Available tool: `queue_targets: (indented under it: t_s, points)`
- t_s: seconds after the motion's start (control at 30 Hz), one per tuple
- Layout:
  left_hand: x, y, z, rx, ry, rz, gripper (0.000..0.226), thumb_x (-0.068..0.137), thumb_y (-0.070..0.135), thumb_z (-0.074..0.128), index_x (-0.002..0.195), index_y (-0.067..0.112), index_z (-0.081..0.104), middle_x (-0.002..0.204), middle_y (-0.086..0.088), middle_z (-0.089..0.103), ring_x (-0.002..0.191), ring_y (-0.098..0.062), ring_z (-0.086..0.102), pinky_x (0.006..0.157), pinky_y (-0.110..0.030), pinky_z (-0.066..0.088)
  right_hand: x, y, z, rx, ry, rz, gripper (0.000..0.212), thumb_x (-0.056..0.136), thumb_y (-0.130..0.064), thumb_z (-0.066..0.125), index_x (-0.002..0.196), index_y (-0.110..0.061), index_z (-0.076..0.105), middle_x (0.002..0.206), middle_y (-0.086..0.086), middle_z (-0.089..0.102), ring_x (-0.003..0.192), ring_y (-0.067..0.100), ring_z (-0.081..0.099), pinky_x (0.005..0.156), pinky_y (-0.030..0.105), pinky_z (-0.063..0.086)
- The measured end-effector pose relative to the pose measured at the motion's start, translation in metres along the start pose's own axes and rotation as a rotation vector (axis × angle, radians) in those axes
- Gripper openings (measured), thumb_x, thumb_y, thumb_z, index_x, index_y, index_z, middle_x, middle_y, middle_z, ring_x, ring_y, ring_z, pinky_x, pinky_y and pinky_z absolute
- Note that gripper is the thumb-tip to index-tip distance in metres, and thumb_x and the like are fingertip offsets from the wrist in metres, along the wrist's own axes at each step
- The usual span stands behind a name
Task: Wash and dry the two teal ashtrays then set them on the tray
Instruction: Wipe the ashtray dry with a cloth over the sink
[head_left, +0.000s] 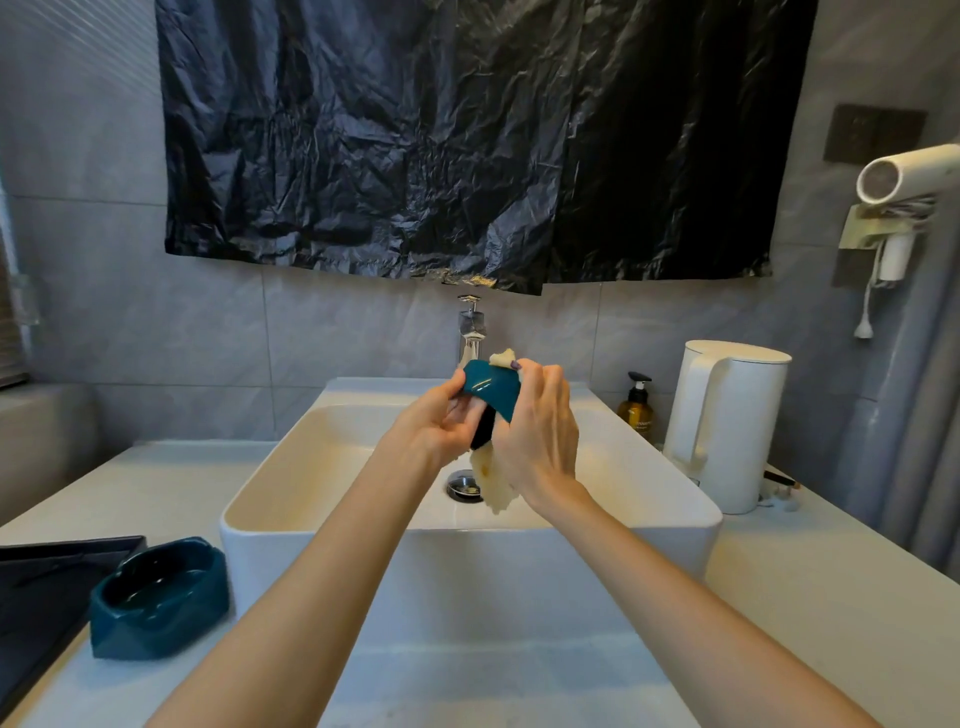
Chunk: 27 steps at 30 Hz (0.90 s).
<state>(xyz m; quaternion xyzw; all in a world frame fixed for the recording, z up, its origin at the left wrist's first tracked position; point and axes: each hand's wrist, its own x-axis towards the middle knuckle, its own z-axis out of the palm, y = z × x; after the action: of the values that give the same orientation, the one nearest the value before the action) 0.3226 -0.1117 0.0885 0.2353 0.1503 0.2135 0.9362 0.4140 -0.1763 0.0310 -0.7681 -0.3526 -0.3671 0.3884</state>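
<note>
Over the sink (467, 525), the left hand (441, 421) grips one teal ashtray (491, 387) by its edge, and the right hand (540, 431) clutches a pale cloth (496, 488) against it. The ashtray stands on edge, long axis slanting down-right, hollow seemingly towards the right palm. Wiping is under way. Far below-left of the grip, the second ashtray (156, 597) waits beside the tray (41, 582).

Ashtray (158, 597) left of sink (467, 540), kettle (727, 421) right (countertop (831, 597))

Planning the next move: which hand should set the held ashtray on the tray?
Probably left. The left hand grips the ashtray, the tray lies on its side, and the right hand holds the cloth.
</note>
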Motion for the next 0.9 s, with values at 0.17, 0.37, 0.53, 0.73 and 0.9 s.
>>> queue_targets:
  t_s: [0.17,0.37,0.53,0.73,0.9]
  points:
    - [0.000,0.007,-0.006,0.174,0.019,0.056,0.014,0.094,0.009,0.057,0.086,-0.003,0.057,0.122,-0.016,0.062,0.114,-0.025,0.060,0.089,-0.032,0.048,-0.001,0.013,-0.007,0.189,-0.284,-0.077,0.072,0.081,-0.047,0.069,0.136,-0.019,0.032,0.123,0.001,0.034,0.113,0.014,0.038,0.085,0.027,0.048]
    - [0.018,0.013,-0.019,0.587,-0.061,0.181,0.031,0.093,0.016,0.058,0.120,0.001,0.054,0.115,-0.015,0.065,0.106,-0.025,0.063,0.078,-0.028,0.053,0.031,0.014,-0.037,0.678,-0.469,0.495,0.040,0.101,-0.042,0.033,0.137,-0.025,0.025,0.131,0.002,0.036,0.092,0.011,0.045,0.054,0.017,0.046]
    - [0.036,0.012,-0.036,0.911,-0.132,0.289,0.030,0.094,0.018,0.058,0.119,0.002,0.057,0.115,-0.014,0.066,0.107,-0.028,0.063,0.080,-0.029,0.056,0.045,0.004,-0.048,0.604,-0.333,0.058,0.038,0.100,-0.003,0.037,0.131,-0.022,0.025,0.121,0.008,0.039,0.083,0.014,0.051,0.057,0.010,0.047]
    - [0.042,0.006,-0.055,1.035,-0.196,0.441,0.021,0.091,0.010,0.061,0.111,0.007,0.061,0.105,-0.013,0.067,0.101,-0.025,0.063,0.089,-0.042,0.052,0.016,0.009,-0.021,0.286,-0.531,-0.260,0.044,0.099,0.000,0.033,0.131,-0.021,0.054,0.139,-0.002,0.046,0.127,0.010,0.036,0.100,0.007,0.024]
    - [0.043,0.002,-0.062,1.086,-0.295,0.409,0.031,0.092,0.013,0.060,0.122,0.005,0.056,0.110,-0.013,0.067,0.105,-0.026,0.064,0.090,-0.040,0.053,0.032,0.006,-0.005,0.352,-0.480,-0.120,0.048,0.096,0.003,0.031,0.126,-0.019,0.060,0.136,0.001,0.052,0.125,0.014,0.045,0.107,0.030,0.038]
